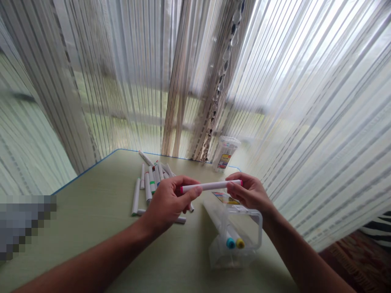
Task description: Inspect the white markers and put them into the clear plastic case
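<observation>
A white marker (214, 186) with pink ends is held level above the table between my two hands. My left hand (171, 199) pinches its left end, thumb in front. At the other end, the thumb and fingers of my right hand (249, 191) are closed on it. Below my right hand lies a clear plastic case (259, 230), its open end toward me. Inside it are a blue-ended marker (230, 243) and a yellow-ended marker (240, 243). Several white markers (147, 187) lie loosely piled beyond and beside my left hand, which partly hides them.
A second clear container (225, 154) with a yellow label stands upright at the table's back edge. String curtains (137, 81) with a beaded strand hang behind the pale green table (91, 228). Patterned fabric (357, 260) shows at lower right. A blurred-out patch covers the left edge.
</observation>
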`<state>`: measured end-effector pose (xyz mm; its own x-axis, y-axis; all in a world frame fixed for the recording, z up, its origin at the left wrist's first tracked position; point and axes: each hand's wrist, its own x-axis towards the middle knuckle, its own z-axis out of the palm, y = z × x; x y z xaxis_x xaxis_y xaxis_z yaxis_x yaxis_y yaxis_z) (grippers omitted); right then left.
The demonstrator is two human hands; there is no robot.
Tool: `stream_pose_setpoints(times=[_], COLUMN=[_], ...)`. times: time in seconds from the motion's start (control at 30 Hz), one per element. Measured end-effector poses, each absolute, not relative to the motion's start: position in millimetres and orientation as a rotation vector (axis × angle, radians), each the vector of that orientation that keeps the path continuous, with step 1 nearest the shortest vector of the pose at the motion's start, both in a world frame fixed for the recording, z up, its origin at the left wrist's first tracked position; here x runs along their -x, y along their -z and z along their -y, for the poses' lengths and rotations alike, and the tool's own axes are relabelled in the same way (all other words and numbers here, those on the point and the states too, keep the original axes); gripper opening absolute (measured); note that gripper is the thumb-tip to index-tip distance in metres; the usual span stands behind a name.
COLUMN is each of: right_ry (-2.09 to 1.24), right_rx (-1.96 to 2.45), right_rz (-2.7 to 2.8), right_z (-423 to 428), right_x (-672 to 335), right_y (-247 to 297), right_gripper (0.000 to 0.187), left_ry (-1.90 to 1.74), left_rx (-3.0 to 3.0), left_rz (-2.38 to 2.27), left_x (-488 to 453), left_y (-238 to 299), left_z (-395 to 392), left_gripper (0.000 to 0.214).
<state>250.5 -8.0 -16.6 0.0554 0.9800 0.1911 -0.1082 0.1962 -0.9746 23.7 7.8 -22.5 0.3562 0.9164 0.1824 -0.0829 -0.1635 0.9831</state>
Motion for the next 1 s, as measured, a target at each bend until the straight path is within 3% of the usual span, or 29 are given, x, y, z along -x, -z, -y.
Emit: stream_pose_setpoints(times=[1.0], right_ry=[-1.099], right_rx=[1.013], right_rz=[1.214], right_z=[8.9], right_x=[-251.4], right_y=[14.9], right_gripper=[0.029], left_ry=[-1.076], left_rx=[-1.366], left_rz=[-0.750], left_x=[-25.3], left_y=[24.6], left_z=[-9.2], left_gripper=[0.035])
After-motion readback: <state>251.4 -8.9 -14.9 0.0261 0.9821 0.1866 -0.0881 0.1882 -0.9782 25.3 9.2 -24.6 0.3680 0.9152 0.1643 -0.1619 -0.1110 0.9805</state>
